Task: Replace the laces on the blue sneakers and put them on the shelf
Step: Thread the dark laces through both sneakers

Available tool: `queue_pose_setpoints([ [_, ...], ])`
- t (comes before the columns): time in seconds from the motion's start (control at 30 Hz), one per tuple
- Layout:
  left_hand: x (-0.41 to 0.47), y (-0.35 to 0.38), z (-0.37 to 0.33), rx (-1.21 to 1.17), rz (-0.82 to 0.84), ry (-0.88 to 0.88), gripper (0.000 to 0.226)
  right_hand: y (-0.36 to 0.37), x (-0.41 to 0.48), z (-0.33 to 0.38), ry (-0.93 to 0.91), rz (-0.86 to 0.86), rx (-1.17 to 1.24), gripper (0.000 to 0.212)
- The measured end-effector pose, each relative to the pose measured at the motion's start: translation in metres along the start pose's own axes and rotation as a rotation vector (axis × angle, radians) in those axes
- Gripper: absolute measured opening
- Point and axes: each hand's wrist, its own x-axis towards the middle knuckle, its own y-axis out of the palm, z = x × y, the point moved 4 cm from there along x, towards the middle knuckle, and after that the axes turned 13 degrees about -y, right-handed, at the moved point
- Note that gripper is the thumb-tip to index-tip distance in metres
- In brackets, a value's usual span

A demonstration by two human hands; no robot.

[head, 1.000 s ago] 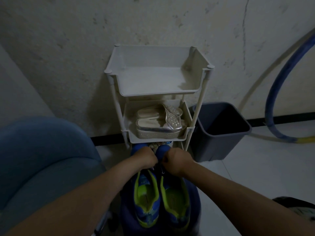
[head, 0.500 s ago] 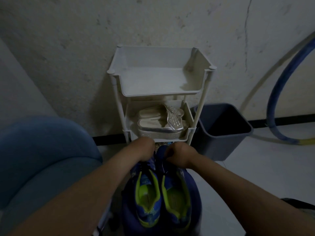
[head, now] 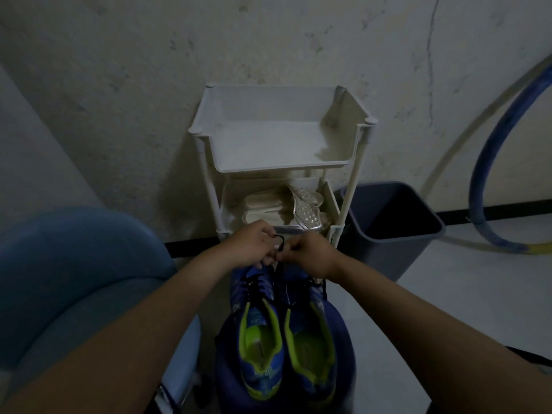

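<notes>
The blue sneakers (head: 263, 372) are sitting side by side low in the view, heels toward the person and toes pointing at the shelf (head: 268, 169), not yet on it. Both hands are working at the toe end: the left hand (head: 254, 245) and the right hand (head: 310, 252) are each pinching the black lace (head: 279, 249), so each grip is closed on the lace, with a short span stretched between them. The dim light is hiding which eyelet is being threaded.

Doing this step well is looking like a matter of pulling both ends evenly, so the two tails are coming out the same length, and feeding the lace flat and untwisted through each pair of holes. The pull is probably best directed along the shoe, since a sideways tug is risking tipping a sneaker off its perch.

Sandals (head: 304, 204) are filling the middle tier, so the bare top tier (head: 268, 144) is looking like the place to aim for.
</notes>
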Motion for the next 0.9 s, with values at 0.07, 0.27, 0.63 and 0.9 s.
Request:
queue_pose_setpoints([
  [0.07,0.002,0.007,0.006,0.109,0.14,-0.115,0.023,-0.01,0.002,0.013,-0.046,-0.158,0.187,0.022],
  [0.27,-0.008,0.011,-0.002,0.256,0.221,-0.071,0.026,-0.026,0.005,0.027,-0.099,-0.262,0.264,0.029],
  [0.63,-0.038,-0.044,-0.038,-0.667,-0.269,0.184,0.027,0.002,-0.003,0.01,0.075,0.193,-0.001,0.017],
  [0.9,-0.012,-0.016,-0.007,-0.29,0.101,-0.118,0.023,-0.014,0.004,0.037,-0.063,-0.119,0.294,0.023],
])
